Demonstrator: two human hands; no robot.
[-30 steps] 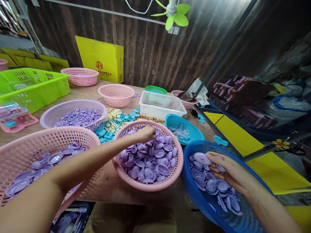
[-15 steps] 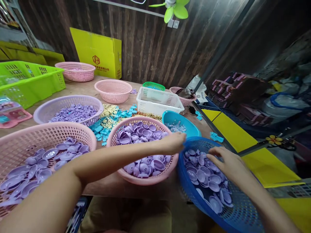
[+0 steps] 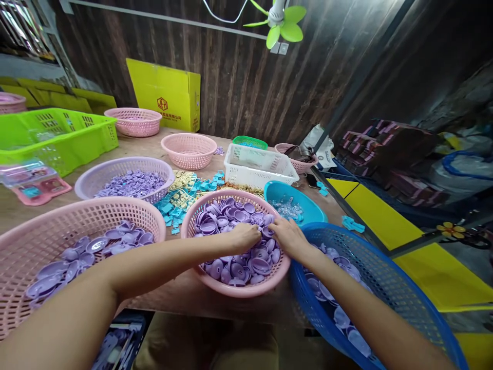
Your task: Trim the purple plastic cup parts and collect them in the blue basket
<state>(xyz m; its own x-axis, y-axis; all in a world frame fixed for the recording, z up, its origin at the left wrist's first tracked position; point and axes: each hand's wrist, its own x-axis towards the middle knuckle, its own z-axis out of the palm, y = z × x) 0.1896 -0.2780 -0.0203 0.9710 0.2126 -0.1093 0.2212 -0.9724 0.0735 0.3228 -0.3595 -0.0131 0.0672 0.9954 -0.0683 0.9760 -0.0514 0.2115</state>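
Both hands are over the middle pink basket (image 3: 234,292), which is heaped with purple oval plastic pieces (image 3: 227,270). My left hand (image 3: 246,236) is closed in a pinch, its fingertips pointing right; whatever it holds is hidden. Close by on the right, my right hand (image 3: 289,237) has its fingers curled together above the basket's right side, against the purple pieces. I cannot make out what lies in them. Under my right forearm stands a blue basket (image 3: 408,288) with more purple oval pieces (image 3: 342,264).
A larger pink basket (image 3: 23,241) of purple pieces stands left. Behind are a lilac basket (image 3: 82,180), loose blue pieces (image 3: 169,211), a white basket (image 3: 254,179) and a turquoise basin (image 3: 314,208) of clear parts. A lime crate (image 3: 92,146) sits far left.
My left hand has moved left and slightly down, from near the turquoise basin to above the middle pink basket. My right hand has left the blue basket and come beside it. The view has shifted slightly.
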